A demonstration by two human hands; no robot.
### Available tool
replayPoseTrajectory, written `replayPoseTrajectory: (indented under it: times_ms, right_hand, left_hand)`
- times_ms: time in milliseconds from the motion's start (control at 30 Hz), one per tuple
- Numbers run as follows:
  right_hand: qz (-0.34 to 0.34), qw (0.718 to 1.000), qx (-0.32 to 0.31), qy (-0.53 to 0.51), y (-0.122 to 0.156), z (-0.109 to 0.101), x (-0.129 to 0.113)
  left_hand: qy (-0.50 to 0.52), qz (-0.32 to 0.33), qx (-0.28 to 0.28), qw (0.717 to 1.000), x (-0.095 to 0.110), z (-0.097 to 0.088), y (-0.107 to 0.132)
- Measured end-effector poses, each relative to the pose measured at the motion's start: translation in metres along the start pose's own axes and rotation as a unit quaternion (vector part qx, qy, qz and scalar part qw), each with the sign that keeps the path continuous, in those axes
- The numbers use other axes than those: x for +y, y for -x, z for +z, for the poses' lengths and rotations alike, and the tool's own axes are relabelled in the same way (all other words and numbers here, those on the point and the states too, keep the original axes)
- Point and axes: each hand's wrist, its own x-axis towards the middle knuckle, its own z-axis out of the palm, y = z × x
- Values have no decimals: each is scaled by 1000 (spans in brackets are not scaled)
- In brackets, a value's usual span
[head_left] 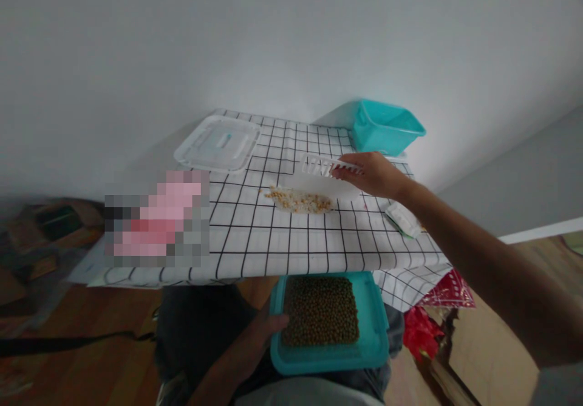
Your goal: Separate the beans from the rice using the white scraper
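Note:
My left hand (264, 336) grips the left rim of a turquoise plastic tray (374, 327) at my lap, below the table's front edge. Small round greenish-brown beans (321, 312) fill a rectangular patch in it. Over the table, my right hand (376, 174) is closed around a white slotted plastic piece (313, 165); its exact kind is unclear. Just in front of that piece, a strip of yellowish grains and crumbs (300, 201) lies on the checked tablecloth (282, 239).
A turquoise bin (387, 127) stands at the back right, near the wall. A clear lid (221, 143) lies at the back left, with a blurred-out pink item (159, 217) before it. A small white packet (403, 220) lies under my right forearm. Cardboard (489, 345) is on the floor.

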Motion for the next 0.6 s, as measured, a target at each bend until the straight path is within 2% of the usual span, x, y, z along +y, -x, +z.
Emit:
replayPoseTrajectory:
  times_ms: [267, 467, 600]
  right_hand:
    - [-28, 1000, -12, 5, 8, 0, -10]
    - [-19, 999, -15, 26, 17, -1, -20]
    - [-15, 1000, -16, 18, 25, -2, -24]
  left_hand:
    - [1, -5, -8, 1000, 2, 3, 3]
    - [12, -7, -21, 1000, 2, 5, 3]
    - [5, -20, -5, 1000, 4, 7, 4]
